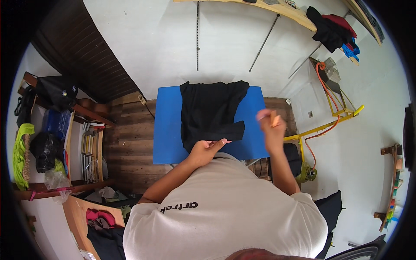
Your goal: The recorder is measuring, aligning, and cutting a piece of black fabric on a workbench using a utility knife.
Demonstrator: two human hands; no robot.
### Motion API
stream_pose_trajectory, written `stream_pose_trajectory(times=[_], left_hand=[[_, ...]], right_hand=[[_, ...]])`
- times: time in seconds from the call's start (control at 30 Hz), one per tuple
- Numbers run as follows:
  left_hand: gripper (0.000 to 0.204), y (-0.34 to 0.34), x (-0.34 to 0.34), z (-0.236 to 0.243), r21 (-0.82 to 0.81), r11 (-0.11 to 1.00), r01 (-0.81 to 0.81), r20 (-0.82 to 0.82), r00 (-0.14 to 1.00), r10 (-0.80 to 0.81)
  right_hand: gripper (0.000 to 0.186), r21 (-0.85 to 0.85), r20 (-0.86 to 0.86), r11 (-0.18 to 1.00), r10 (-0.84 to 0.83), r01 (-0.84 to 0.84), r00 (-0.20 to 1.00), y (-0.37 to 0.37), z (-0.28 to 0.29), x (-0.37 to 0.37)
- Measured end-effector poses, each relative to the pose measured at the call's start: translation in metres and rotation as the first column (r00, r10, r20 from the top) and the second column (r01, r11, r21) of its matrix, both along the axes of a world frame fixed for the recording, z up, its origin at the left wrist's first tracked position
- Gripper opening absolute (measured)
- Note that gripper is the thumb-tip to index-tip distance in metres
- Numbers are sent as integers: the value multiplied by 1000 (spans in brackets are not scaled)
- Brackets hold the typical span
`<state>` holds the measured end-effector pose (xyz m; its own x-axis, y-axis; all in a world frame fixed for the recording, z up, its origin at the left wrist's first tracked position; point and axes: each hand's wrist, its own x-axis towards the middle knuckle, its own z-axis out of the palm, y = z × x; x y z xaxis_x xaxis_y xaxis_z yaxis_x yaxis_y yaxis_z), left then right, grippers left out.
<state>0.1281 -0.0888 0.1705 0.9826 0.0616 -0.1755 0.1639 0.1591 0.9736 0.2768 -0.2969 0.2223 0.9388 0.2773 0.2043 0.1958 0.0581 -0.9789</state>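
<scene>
A black garment (212, 104) lies spread on the blue tabletop (167, 125), its near part folded into a straight band. My left hand (207, 151) is at the near edge, with the thumb on top and fingers beneath, pinching the black cloth. To the right of the garment, my right hand (273, 128) is raised over the table's right side, apart from the cloth. Its fingers are closed around a small orange object (275, 120), mostly hidden by the hand, so its kind is unclear. The fingertips are slightly blurred.
On the left stands a shelf rack with bags (56, 93) and bright yellow-green cloth (22, 151). At right, a yellow metal frame (320, 131) carries an orange hose (331, 93). A wooden wall shelf (286, 9) holds dark clothes (328, 32) above.
</scene>
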Motion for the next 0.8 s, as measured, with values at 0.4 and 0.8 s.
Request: stream_pose_trajectory(times=[0.4, 0.8], left_hand=[[33, 2, -5, -7, 104, 994, 14, -13, 1000, -12], [31, 10, -18, 4, 591, 796, 129, 157, 950, -270]], right_hand=[[17, 267, -206, 898, -300, 349, 931, 18, 19, 11], [16, -582, -153, 660, 485, -475, 861, 49, -1, -12]])
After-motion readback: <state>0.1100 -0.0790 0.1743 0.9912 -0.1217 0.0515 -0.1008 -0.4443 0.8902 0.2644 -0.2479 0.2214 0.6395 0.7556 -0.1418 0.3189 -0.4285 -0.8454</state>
